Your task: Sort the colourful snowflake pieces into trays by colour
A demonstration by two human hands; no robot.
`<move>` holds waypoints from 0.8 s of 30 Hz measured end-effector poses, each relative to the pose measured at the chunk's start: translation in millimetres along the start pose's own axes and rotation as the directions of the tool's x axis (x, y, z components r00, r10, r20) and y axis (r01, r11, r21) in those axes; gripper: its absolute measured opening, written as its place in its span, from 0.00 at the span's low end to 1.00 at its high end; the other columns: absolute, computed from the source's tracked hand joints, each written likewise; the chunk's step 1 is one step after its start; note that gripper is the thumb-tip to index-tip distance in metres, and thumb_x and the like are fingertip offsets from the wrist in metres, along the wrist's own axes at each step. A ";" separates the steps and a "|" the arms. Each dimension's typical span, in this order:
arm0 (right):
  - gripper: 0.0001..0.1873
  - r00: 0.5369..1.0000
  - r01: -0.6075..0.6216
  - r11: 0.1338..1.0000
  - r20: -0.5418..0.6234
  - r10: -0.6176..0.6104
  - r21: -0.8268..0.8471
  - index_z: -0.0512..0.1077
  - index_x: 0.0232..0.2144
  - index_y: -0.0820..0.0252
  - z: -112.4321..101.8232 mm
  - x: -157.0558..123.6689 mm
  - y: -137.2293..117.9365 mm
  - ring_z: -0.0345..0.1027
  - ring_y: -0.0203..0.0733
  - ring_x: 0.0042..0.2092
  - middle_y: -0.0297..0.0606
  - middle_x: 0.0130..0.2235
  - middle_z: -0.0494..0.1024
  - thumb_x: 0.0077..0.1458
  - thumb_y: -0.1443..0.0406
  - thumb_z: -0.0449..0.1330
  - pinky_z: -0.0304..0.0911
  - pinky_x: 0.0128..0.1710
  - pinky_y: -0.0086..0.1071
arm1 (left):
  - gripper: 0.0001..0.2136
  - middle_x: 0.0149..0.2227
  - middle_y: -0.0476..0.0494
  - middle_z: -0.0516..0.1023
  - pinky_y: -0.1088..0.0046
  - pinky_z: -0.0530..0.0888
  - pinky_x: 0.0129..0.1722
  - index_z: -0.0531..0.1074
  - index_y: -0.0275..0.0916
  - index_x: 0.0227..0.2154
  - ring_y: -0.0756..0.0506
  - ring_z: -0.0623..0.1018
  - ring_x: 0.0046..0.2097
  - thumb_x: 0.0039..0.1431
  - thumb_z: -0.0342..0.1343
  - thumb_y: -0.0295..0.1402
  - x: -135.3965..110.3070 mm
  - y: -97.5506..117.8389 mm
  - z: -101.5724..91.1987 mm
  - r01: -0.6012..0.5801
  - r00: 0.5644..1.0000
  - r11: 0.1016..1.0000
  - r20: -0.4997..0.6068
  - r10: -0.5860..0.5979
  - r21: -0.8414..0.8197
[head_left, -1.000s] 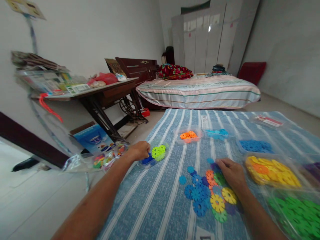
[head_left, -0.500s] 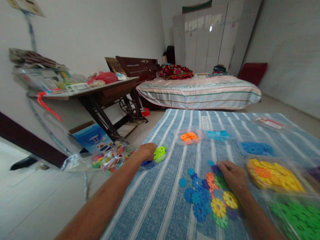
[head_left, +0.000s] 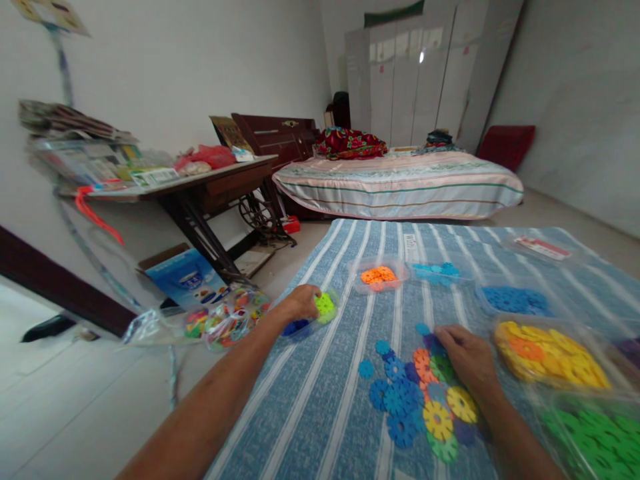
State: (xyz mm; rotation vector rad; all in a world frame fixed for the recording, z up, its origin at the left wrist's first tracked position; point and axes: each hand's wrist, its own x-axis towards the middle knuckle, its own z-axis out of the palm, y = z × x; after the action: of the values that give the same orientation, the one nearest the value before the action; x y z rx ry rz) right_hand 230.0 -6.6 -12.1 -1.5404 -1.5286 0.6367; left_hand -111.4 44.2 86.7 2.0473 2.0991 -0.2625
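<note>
My left hand [head_left: 303,302] is over a small clear box [head_left: 320,323] at the left edge of the cloth, its fingers curled beside the lime-green notched discs [head_left: 325,307]. Dark blue discs [head_left: 296,327] lie in the same box, partly under my wrist. Whatever the left fingertips pinch is hidden. My right hand [head_left: 466,355] rests at the right side of a loose pile of flower-shaped discs, thumb and fingers drawn together by a purple disc [head_left: 434,343]. The pile has blue discs [head_left: 401,395], yellow discs [head_left: 437,420], orange discs [head_left: 423,364] and green discs [head_left: 443,448].
On the striped cloth [head_left: 320,413] stand boxes of orange pieces [head_left: 379,275], light blue pieces [head_left: 437,270], blue pieces [head_left: 517,300], yellow pieces [head_left: 555,353] and green pieces [head_left: 600,430]. A clear bag of colourful pieces [head_left: 227,323] lies left of the cloth.
My left hand has lifted slightly and shifted a little, so more of the dark blue discs show beneath the wrist. My right hand stays by the pile.
</note>
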 end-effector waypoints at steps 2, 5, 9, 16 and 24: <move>0.20 1.000 0.004 1.000 0.000 -0.004 0.009 0.76 0.25 0.58 -0.2 -0.2 -0.9 0.68 0.41 0.30 0.33 0.26 0.76 0.49 0.51 0.52 0.60 0.30 0.30 | 0.20 0.33 0.47 0.76 0.79 0.68 0.35 0.72 0.39 0.42 0.47 0.75 0.37 0.41 0.58 0.29 -1.9 -1.8 -3.8 0.005 1.000 1.000 -0.010 -0.005 -0.004; 0.20 1.000 0.013 0.999 0.001 -0.013 0.033 0.76 0.25 0.58 -0.7 -0.3 -2.4 0.68 0.41 0.30 0.34 0.26 0.76 0.49 0.51 0.52 0.60 0.31 0.30 | 0.17 0.34 0.46 0.77 0.78 0.67 0.35 0.73 0.38 0.39 0.47 0.75 0.37 0.41 0.58 0.28 -3.2 -5.7 -5.3 0.013 1.000 1.000 -0.013 -0.013 0.007; 0.20 1.000 0.001 1.000 0.003 -0.001 0.027 0.75 0.24 0.59 -1.0 0.4 -3.6 0.68 0.41 0.30 0.34 0.26 0.76 0.49 0.52 0.52 0.60 0.32 0.30 | 0.14 0.34 0.45 0.77 0.78 0.67 0.33 0.74 0.37 0.36 0.47 0.75 0.36 0.42 0.56 0.26 -4.0 -7.1 -3.9 0.011 1.000 1.000 -0.005 -0.011 0.008; 0.20 1.000 0.006 0.999 0.007 -0.006 0.041 0.75 0.25 0.60 -0.3 1.8 -5.1 0.66 0.40 0.30 0.35 0.25 0.74 0.50 0.53 0.51 0.59 0.31 0.30 | 0.09 0.33 0.46 0.76 0.77 0.64 0.34 0.72 0.37 0.34 0.49 0.73 0.35 0.53 0.48 0.31 -43.2 28.5 -22.4 -0.149 0.979 0.980 -0.160 0.127 -0.133; 0.22 1.000 0.009 0.999 0.005 -0.009 0.040 0.74 0.23 0.60 -1.3 1.3 -9.1 0.65 0.39 0.29 0.35 0.24 0.73 0.51 0.51 0.50 0.58 0.30 0.30 | 0.07 0.30 0.47 0.74 0.76 0.62 0.32 0.71 0.39 0.29 0.48 0.72 0.33 0.51 0.48 0.30 -70.3 90.7 24.0 -0.364 0.928 0.895 -0.020 0.372 -0.259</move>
State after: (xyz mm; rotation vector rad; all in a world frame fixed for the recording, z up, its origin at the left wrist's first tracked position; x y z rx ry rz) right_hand 226.4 -6.6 -3.5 -1.5022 -1.5173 0.6620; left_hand -18.7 -27.4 83.0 2.2024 1.5811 0.0400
